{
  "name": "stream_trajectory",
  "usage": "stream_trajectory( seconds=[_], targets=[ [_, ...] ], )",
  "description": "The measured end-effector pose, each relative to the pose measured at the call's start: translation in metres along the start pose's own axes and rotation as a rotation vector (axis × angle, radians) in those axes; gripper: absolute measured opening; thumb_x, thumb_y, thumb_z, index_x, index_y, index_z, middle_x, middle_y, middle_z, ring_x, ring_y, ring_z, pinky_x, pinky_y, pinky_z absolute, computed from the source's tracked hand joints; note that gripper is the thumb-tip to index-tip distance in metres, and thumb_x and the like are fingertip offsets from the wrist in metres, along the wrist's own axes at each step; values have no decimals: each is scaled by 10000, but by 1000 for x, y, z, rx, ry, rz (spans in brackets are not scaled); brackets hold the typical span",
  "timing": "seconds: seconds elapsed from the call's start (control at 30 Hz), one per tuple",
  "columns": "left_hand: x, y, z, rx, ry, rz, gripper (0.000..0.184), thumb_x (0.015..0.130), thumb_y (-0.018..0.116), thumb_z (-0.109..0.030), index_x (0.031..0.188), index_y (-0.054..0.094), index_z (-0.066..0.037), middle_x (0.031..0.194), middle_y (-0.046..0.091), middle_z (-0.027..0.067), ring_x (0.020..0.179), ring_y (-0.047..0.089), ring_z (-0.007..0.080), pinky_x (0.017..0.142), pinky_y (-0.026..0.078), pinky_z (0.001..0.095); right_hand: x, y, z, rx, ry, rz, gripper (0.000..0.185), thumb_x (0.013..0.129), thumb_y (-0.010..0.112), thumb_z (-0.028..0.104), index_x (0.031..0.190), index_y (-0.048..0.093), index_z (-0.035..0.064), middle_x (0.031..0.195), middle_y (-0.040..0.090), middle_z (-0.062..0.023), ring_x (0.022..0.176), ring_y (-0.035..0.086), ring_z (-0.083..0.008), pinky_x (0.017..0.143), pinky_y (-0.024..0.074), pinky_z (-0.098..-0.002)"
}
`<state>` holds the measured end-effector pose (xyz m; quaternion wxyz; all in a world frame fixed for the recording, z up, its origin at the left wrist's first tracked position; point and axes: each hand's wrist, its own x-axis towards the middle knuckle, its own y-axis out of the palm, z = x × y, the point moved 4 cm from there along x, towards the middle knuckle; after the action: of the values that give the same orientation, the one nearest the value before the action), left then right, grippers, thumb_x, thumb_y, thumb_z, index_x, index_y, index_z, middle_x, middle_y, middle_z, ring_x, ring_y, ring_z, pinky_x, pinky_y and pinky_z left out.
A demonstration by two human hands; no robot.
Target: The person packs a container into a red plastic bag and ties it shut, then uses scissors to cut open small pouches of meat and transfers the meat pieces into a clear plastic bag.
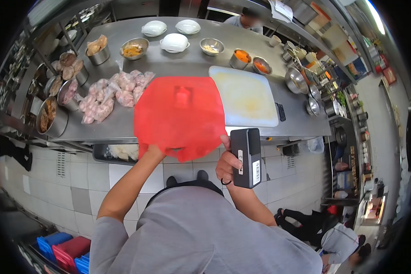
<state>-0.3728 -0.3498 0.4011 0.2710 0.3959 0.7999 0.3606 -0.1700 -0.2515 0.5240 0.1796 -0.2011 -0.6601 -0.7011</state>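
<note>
A red plastic bag (180, 118) spreads wide in front of me, over the near edge of the steel table. My left hand (156, 150) goes in at the bag's lower left; red plastic hides its fingers. Beside the bag's lower right edge, my right hand (227, 160) is closed on a black box-shaped device (247, 157) with a barcode label. One finger of that hand points up at the bag's edge; whether it grips the plastic I cannot tell. A white cutting board (244, 98) lies just right of the bag, and clear bags of pale pink meat (98, 100) lie to its left.
Along the steel table (187, 61) stand white lidded bowls (174, 43), a pot of orange pieces (240, 59) and several metal bowls. Filled metal pots (52, 116) crowd the left end. A black-handled tool (281, 112) lies beside the board. Another person (340, 242) is at lower right.
</note>
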Motion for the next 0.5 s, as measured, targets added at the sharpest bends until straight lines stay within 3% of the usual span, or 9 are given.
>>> stream_trajectory(
  seconds=[0.03,0.07,0.13,0.2,0.27,0.33,0.4,0.43,0.5],
  targets=[
    [7,7,0,-163,-70,-31,537,908,689,-258,1404,564,-91,1366,596,180,1278,577,318,982,520,439,-2,-1,1,-16,-7,-5,800,1017,485,453,1610,152,33,799,599,-87,369,274,-66,378,272,-257],
    [10,15,-6,20,-25,58,540,914,685,-260,1410,556,-89,1365,597,176,1275,578,318,982,521,440,-3,-2,2,-29,-11,-11,795,1016,489,441,1609,154,31,811,605,-93,369,276,-63,375,270,-254],
    [13,30,-25,845,272,243,546,925,677,-265,1423,539,-85,1363,599,166,1270,581,318,983,523,444,-9,-14,3,-7,0,9,885,977,536,523,1604,168,18,821,610,-117,400,346,-109,403,313,-277],
    [2,35,-42,1534,624,333,553,936,668,-270,1435,523,-82,1362,602,157,1265,584,318,983,524,448,-19,-31,0,-154,67,-116,1199,800,598,810,1603,185,21,879,608,-116,483,421,-170,447,342,-307],
    [-17,26,-45,1821,803,349,559,947,660,-275,1448,507,-78,1360,604,147,1260,587,318,984,526,451,-23,-39,-4,-209,166,-186,1217,760,614,832,1581,244,12,928,637,-145,586,594,-214,496,504,-299],
    [-31,-8,-31,1910,844,360,563,953,656,-277,1454,499,-76,1360,606,143,1257,588,318,984,527,453,-41,-56,-8,-303,183,-424,1162,766,629,811,1540,328,-2,996,664,-166,655,655,-232,571,575,-300],
    [-34,-90,1,1495,607,-21,529,972,647,-275,1437,489,-79,1392,578,123,1260,576,288,1020,509,458,-34,-59,-17,-412,188,-474,1067,798,631,774,1492,406,-5,1106,679,-194,741,685,-235,642,600,-314],
    [-32,-93,4,1508,606,-19,529,972,647,-275,1437,489,-79,1392,578,123,1260,576,288,1020,509,458,-38,-72,-23,-440,257,-570,1019,817,635,748,1474,430,-4,1134,681,-199,796,697,-242,679,607,-327],
    [-25,-114,28,27,83,-488,439,986,639,-281,1362,545,-76,1308,628,122,1128,663,267,809,601,426,-56,-110,-32,-448,360,-890,856,880,645,660,1410,506,2,1148,696,-196,927,719,-271,773,611,-363]
  ],
)
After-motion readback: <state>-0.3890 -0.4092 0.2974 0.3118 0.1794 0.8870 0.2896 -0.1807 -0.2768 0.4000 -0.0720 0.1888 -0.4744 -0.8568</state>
